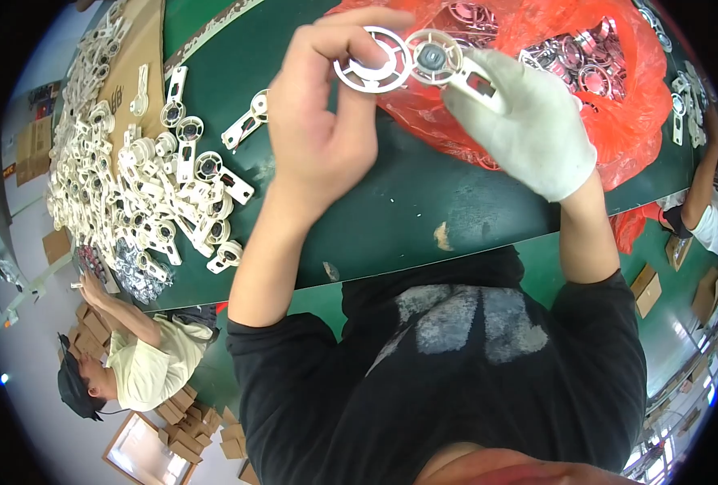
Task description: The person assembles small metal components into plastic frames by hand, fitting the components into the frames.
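My bare left hand (324, 113) pinches a white spoked ring (407, 58), which looks like a small fan's grille, between thumb and fingers. In a pale glove, my right hand (524, 121) is closed on a white handheld-fan body (482, 89) with a round spoked head and a short slotted handle. A dark round piece sits at the centre of that head. The ring and the head are side by side at the far side of the table, their rims touching or nearly so. The glove hides part of the handle.
A red plastic bag (423, 121) with several shiny pinkish rings (593, 79) lies open beyond my right hand. White fan bodies (145, 182) are heaped on the green table (367, 218) at left, beside cardboard (136, 48). Other people (153, 364) work at both sides.
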`<control>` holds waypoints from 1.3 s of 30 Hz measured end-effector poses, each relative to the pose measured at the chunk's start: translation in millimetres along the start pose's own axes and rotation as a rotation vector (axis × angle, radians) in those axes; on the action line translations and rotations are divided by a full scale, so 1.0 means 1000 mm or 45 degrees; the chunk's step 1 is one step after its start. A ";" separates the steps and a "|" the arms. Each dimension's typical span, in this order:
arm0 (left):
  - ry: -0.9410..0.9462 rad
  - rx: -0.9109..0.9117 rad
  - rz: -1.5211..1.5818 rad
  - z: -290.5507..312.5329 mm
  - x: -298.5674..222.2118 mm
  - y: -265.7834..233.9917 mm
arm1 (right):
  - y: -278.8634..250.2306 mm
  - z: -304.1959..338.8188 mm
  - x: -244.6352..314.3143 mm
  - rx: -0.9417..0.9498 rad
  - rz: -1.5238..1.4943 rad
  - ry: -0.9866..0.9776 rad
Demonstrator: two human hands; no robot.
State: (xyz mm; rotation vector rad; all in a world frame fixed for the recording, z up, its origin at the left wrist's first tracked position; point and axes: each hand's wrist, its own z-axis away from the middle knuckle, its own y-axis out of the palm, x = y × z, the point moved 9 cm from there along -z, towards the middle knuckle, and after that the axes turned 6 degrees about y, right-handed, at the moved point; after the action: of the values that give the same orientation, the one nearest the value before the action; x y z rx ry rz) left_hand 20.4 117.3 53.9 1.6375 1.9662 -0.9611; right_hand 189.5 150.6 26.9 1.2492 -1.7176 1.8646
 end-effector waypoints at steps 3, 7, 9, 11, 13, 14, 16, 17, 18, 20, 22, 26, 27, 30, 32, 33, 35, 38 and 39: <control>-0.056 -0.051 0.105 0.022 0.003 0.009 | 0.016 0.003 0.013 0.146 -0.034 -0.023; -0.031 0.101 -0.049 0.027 -0.008 0.019 | 0.028 0.007 0.012 0.239 -0.086 0.005; -0.053 0.133 -0.034 0.031 -0.003 0.020 | 0.029 0.007 0.015 0.274 -0.083 0.030; 0.015 0.146 -0.127 0.033 -0.001 0.019 | 0.032 0.007 0.016 0.311 -0.081 0.051; -0.068 0.102 -0.055 0.034 0.002 0.016 | 0.030 0.006 0.014 0.269 -0.185 0.028; -0.149 0.057 0.013 0.036 0.005 0.014 | 0.031 0.007 0.013 0.271 -0.184 0.031; -0.154 0.116 -0.080 0.033 0.000 0.010 | 0.031 0.007 0.013 0.244 -0.088 0.022; -0.157 0.175 -0.176 0.032 -0.001 0.011 | 0.031 0.007 0.011 0.245 -0.086 0.026; -0.164 0.171 -0.180 0.031 -0.003 0.011 | 0.032 0.008 0.011 0.251 -0.057 0.001; -0.272 0.069 -0.084 0.031 0.000 0.007 | 0.033 0.009 0.015 0.264 -0.031 -0.024; -0.122 0.206 -0.279 0.025 -0.010 0.006 | 0.032 0.008 0.018 0.322 -0.079 0.033; 0.119 0.282 -0.388 0.023 -0.014 0.006 | 0.033 0.005 0.015 0.325 -0.180 0.076; 0.157 0.268 -0.357 0.024 -0.013 0.002 | 0.033 0.005 0.015 0.325 -0.179 0.078; -0.081 0.142 -0.164 0.030 -0.001 -0.002 | 0.037 0.007 0.012 0.392 -0.135 0.132; -0.106 0.133 -0.115 0.031 0.001 0.001 | 0.034 0.008 0.015 0.320 0.021 0.061; -0.129 0.121 -0.064 0.031 0.003 0.003 | 0.034 0.008 0.016 0.323 0.021 0.062; -0.227 -0.019 0.009 0.032 0.005 0.004 | 0.035 0.007 0.016 0.357 0.074 0.080; -0.219 -0.137 -0.042 0.030 0.003 0.000 | 0.033 0.007 0.012 0.322 0.007 0.096; -0.121 -0.121 -0.184 0.029 -0.004 -0.002 | 0.034 0.006 0.012 0.326 0.001 0.091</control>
State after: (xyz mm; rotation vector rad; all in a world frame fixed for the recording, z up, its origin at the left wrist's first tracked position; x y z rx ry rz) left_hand 16.3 94.0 37.2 1.3885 2.0551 -0.9633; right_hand 159.5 133.5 13.6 1.2536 -1.4785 2.1550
